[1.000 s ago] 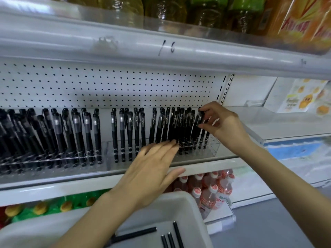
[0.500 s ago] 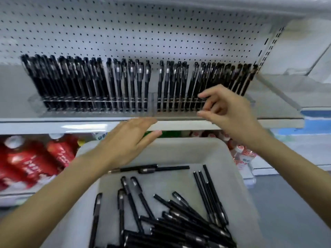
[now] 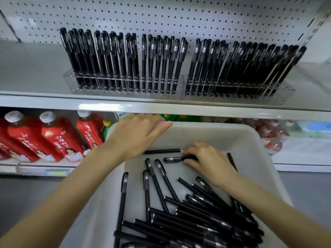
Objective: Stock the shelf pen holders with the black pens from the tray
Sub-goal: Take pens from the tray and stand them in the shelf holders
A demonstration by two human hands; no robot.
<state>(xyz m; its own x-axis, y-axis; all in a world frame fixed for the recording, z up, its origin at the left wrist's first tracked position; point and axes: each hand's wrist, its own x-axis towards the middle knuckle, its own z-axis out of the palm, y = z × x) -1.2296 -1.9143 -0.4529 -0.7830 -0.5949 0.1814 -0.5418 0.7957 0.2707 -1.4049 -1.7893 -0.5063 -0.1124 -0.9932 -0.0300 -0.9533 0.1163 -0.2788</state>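
Picking is the step in hand. The right hand [image 3: 209, 158] is low in the tray [image 3: 250, 135], its fingers curled over the end of one pen [image 3: 172, 159] that lies flat near the far wall; as I judge, the pen is gripped but not yet lifted. The left hand [image 3: 138, 133] rests with straight fingers on the far rim of the tray and holds nothing; it seems to steady the tray. Many more pens [image 3: 188, 221] lie in a heap at the near side.

The next move calls for lifting the pen, turning it upright and finding a free hole in the holders [image 3: 232, 98] on the shelf [image 3: 32, 74]. The left one shows some gaps and the right one looks very full, so the neighbours must not be pushed.

The right thumb and the pen's end under the fingers are hidden, so the grip is not fully seen. The near edge of the tray is cut off. The holes of the holders are hard to make out.
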